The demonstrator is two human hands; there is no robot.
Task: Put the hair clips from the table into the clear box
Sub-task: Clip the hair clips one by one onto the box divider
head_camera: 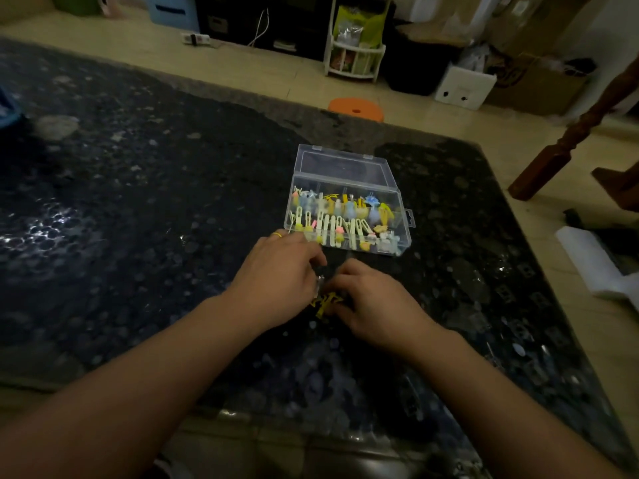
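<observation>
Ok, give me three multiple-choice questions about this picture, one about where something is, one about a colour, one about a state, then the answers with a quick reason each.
1. Where does the clear box stand on the table?
A. Beyond the hands, away from the person
B. Between the person and the hands
C. Under the left forearm

2. What colour is the hair clip between the left hand and right hand?
A. Red
B. Yellow
C. Black

3. What state is the box's lid in?
A. Shut flat
B. Taken off and lying on the floor
C. Open, tipped back

Answers: 1 A, the box stands past the fingertips. 2 B, yellow shows between the fingers. 3 C, the lid stands behind the box, and the clips inside lie uncovered.
</observation>
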